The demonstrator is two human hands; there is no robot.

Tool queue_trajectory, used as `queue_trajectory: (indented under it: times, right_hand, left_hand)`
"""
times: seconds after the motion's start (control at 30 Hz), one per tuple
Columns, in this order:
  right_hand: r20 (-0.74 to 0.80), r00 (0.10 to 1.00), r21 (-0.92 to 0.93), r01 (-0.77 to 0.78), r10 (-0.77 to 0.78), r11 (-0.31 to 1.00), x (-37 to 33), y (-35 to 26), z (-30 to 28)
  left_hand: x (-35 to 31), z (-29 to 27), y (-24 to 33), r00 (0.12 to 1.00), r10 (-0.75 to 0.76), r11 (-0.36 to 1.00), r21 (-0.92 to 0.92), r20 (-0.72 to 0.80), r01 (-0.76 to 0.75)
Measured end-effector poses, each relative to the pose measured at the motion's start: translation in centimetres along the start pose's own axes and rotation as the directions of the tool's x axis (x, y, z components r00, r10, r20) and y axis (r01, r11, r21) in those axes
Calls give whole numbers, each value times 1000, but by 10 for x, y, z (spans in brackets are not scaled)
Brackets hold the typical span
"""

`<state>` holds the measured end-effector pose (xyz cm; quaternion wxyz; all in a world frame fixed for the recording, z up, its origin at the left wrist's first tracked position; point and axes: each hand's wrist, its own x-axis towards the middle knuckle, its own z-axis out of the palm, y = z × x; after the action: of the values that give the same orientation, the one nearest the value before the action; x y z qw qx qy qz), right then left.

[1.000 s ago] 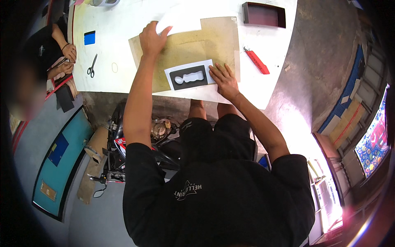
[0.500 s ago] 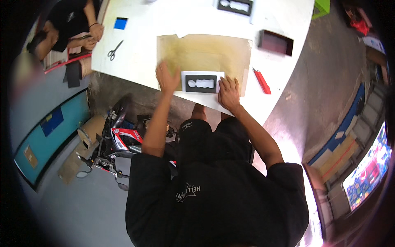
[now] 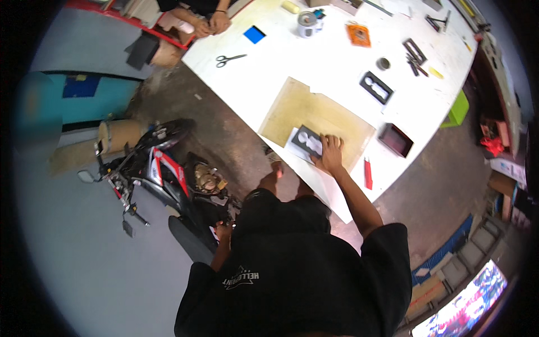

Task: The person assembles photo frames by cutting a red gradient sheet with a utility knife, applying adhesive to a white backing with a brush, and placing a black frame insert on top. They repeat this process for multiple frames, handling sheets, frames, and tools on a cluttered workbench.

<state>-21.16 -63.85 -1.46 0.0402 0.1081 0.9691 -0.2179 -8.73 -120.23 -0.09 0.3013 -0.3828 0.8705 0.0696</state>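
A dark rectangular foam insert (image 3: 299, 143) with white showing through its rounded cutouts lies on a white sheet (image 3: 293, 149). Both rest on a yellowish board (image 3: 292, 106) at the table's near edge. My right hand (image 3: 332, 154) lies over the insert's right end, palm down, fingers extended and slightly apart, touching the insert and the board. Off the table, my left hand (image 3: 223, 229) hangs low beside the motorcycle seat (image 3: 191, 238). Its fingers are too small and dark to make out.
Right of the board are a red cutter (image 3: 368, 173), an open dark box (image 3: 396, 140) and another dark insert (image 3: 376, 87). Scissors (image 3: 230, 59) and a blue square (image 3: 255, 35) lie farther left. A co-worker's hands (image 3: 212, 24) rest at the far left corner. A motorcycle (image 3: 168, 174) stands left.
My left hand has left the board and dropped down beside the motorcycle. My right hand stays at the insert's right end. The view has turned, showing more of the table's far side.
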Motion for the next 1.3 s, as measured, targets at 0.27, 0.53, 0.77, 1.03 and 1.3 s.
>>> queue_trajectory:
  times: [0.27,0.53,0.77,1.03,1.3]
  right_hand:
    - [-184,878,-285,-477,441,831,48,32,-54]
    - [4,940,114,-341,342,933,11,-118,33]
    - [156,878,231,-477,452,848,42,-281,83]
    - [448,894,336,-184,16,924,248,-426,164]
    - [485,874,12,-48,36,999,480,-414,426]
  left_hand:
    - [69,-32,123,907,420,891,-177,-33,-419]
    - [193,-81,130,833,552,718,-489,-36,-496]
    - [300,-92,132,818,545,803,-394,184,-446]
    - [373,-61,88,950,302,780,-592,75,-202]
    - [431,-66,152,952,229,682,-665,-203,-306]
